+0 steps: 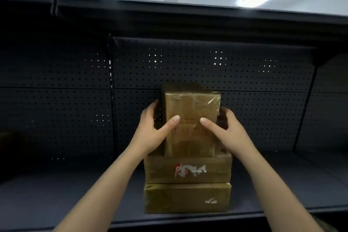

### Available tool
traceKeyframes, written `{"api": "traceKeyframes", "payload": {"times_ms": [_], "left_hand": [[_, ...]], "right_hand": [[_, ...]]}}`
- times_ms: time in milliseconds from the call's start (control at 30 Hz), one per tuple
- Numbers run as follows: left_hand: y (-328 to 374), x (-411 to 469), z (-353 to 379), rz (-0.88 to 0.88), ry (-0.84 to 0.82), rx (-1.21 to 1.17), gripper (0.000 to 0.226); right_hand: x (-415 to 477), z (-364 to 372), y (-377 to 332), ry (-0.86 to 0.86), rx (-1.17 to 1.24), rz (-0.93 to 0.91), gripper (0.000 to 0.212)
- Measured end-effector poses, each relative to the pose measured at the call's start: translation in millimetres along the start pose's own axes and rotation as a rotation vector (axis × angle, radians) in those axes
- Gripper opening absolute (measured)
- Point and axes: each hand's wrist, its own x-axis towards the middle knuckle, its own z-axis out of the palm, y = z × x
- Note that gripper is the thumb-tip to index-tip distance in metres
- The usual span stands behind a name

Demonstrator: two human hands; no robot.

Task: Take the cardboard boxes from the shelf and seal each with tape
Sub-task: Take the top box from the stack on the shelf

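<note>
Here, the topmost cardboard box (192, 118) was held upright on a stack of two flatter ones, the middle box (188, 169) with a torn white and red label and the bottom box (186, 198). All were set on the dark metal shelf (75, 194) in front of its perforated back panel (244, 73). The left hand (152, 132) was clasped on the box's left side and the right hand (226, 130) on its right. Each thumb was laid across the front face and the fingers (150, 107) were wrapped round toward the back, so the one box was grasped by both hands. Glossy clear tape was seen over its upper end (whether every seam was covered could not be told).

The step in hand was judged to be the taking of this box from the shelf. It would be done best if the box were lifted straight up a little before being drawn toward the body, so that the middle box was not dragged forward off the stack. Pressure should be kept even from both sides, since the taped surface was likely to be slippery. Something brown behind the box was too dim to be identified and should be watched for snagging.
</note>
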Motion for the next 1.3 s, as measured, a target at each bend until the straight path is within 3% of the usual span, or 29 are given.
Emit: {"api": "traceKeyframes", "payload": {"times_ms": [167,300,433,600,733,900,1067,1300], "left_hand": [[-5.5,12.7,13.2,-0.047,-0.048,-0.143,0.119],[-3.0,12.1,16.7,-0.036,-0.074,-0.287,0.107],[7.1,8.4,12.6,-0.053,-0.099,-0.507,0.086],[8.5,3.3,4.0,-0.063,-0.114,-0.618,0.101],[15.7,-4.3,-5.6,-0.033,-0.187,-0.783,0.087],[15.8,-19.1,-14.6,0.062,-0.339,-0.989,0.087],[22.1,-55.6,-4.7,0.140,-0.560,-1.069,0.075],[71.1,-135.0,32.6,0.147,-0.906,-1.194,0.091]], "right_hand": [[15.9,8.1,5.2,-0.092,0.072,-0.009,0.090],[18.6,12.1,7.6,-0.140,0.216,-0.022,0.070],[12.9,12.3,9.1,-0.109,0.377,-0.017,0.073],[-5.1,11.7,1.5,-0.008,0.483,-0.030,0.076],[-35.2,8.3,-14.6,0.078,0.496,-0.034,0.084],[-88.5,5.9,-30.6,0.173,0.615,-0.031,0.071],[-150.5,4.2,-42.2,0.388,0.501,0.012,0.058],[-277.2,-36.6,-63.9,0.728,0.346,0.071,0.053]]}}
